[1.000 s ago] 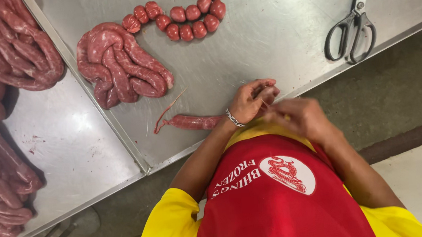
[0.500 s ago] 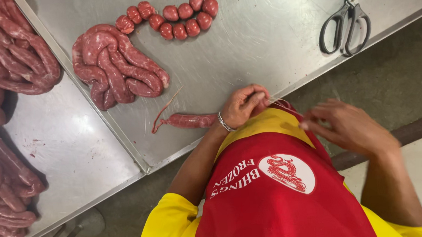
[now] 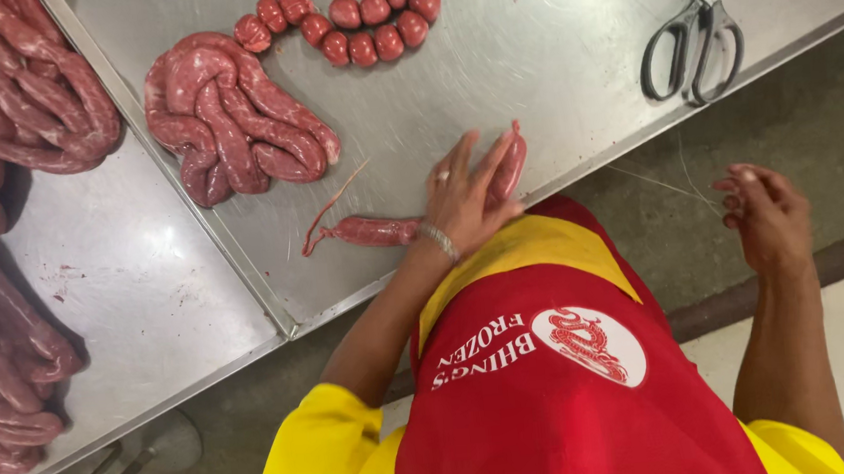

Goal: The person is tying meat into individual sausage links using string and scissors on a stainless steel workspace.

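Left hand: the left hand (image 3: 464,199) lay flat with fingers spread, pressing a sausage length (image 3: 507,170) against the steel table (image 3: 548,47); nothing was gripped.
Right hand: the right hand (image 3: 767,215), off the table's edge at three o'clock, had its fingertips pinched, apparently on a thin string (image 3: 659,183); the grip itself was hard to tell.
Sausage: one end poked out at twelve o'clock, the tail at nine.
Doing it well: likely steady pressure, string taut.
Farther: a sausage coil (image 3: 232,121) at ten o'clock, tied links (image 3: 355,22), scissors (image 3: 693,40) at one.
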